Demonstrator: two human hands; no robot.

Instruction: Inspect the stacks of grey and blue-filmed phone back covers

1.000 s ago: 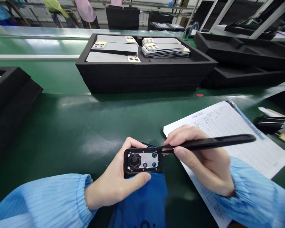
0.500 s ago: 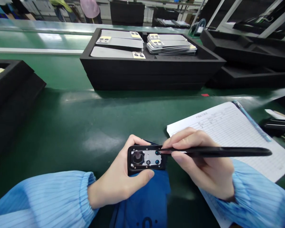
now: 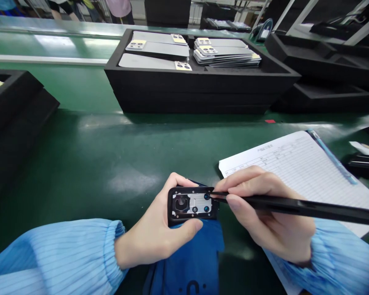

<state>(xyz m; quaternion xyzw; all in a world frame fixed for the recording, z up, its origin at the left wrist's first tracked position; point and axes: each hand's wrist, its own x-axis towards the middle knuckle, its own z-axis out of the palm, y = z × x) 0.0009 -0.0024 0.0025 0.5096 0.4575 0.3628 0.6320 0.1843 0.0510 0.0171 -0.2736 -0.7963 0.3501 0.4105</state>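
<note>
My left hand (image 3: 160,235) grips a phone camera module (image 3: 192,205), a black rectangular frame around a silvery plate with one large dark opening and several small round lenses. Its thumb lies along the lower edge while the fingers curl behind the top. Pinched in my right hand (image 3: 264,209) is a pair of black tweezers (image 3: 295,206), whose tips meet the module close to the upper right lens. Whether the tips hold anything is too small to tell. Below the module hangs a blue sheet-like piece (image 3: 192,254) with dark printed marks.
A black tray (image 3: 203,90) bearing stacks of grey phone-shaped plates stands ahead. More black trays (image 3: 326,61) are at right, another (image 3: 15,106) at left. A printed form (image 3: 283,159) with a blue pen (image 3: 332,155) lies by my right hand. People stand beyond the green table (image 3: 110,147).
The tweezers' rear end has swung lower and further right, with their tips still near the same lens. The view has shifted slightly. My left hand keeps its grip.
</note>
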